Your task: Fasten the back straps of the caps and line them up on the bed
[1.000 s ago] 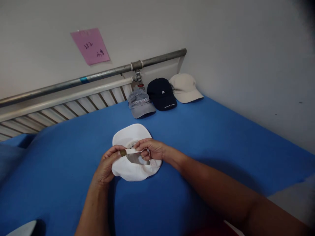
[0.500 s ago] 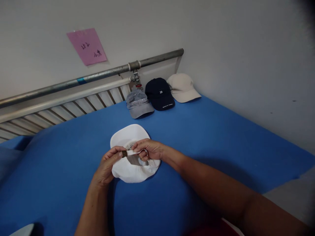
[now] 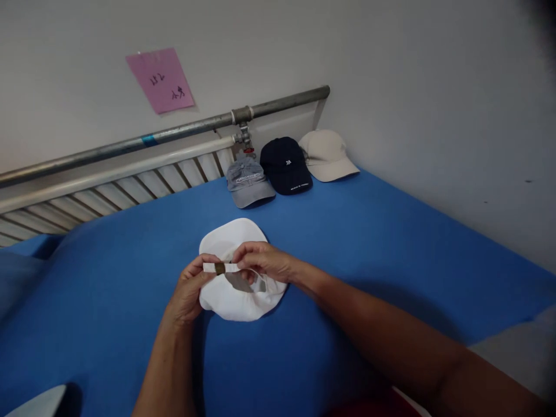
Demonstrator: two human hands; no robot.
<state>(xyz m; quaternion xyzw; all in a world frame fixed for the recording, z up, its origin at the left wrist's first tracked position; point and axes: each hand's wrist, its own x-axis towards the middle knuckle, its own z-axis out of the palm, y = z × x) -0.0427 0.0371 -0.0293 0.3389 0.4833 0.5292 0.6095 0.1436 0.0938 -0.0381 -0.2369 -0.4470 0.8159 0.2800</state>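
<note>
A white cap (image 3: 245, 308) lies on the blue surface with its brim pointing away from me and its opening showing. Its back strap (image 3: 231, 267) is stretched between my two hands, running through a brownish metal buckle (image 3: 220, 268). My left hand (image 3: 186, 295) is closed on the strap at the buckle's left side, and the strap's free end shows over its fingers. Just right of the buckle, my right hand (image 3: 266, 259) pinches the strap. Part of the cap's inside is hidden behind the right hand.
Beyond the white cap, a grey cap (image 3: 249, 184), a navy cap (image 3: 284, 165) and a beige cap (image 3: 329, 155) sit in a row. A radiator (image 3: 130, 191) and metal pipe (image 3: 186, 132) line the wall. A pale curved edge (image 3: 41, 403) shows at lower left.
The strap's end now shows to the left of the buckle, where the left fingers covered it before. The right hand has come slightly nearer the buckle. The view has shifted a little.
</note>
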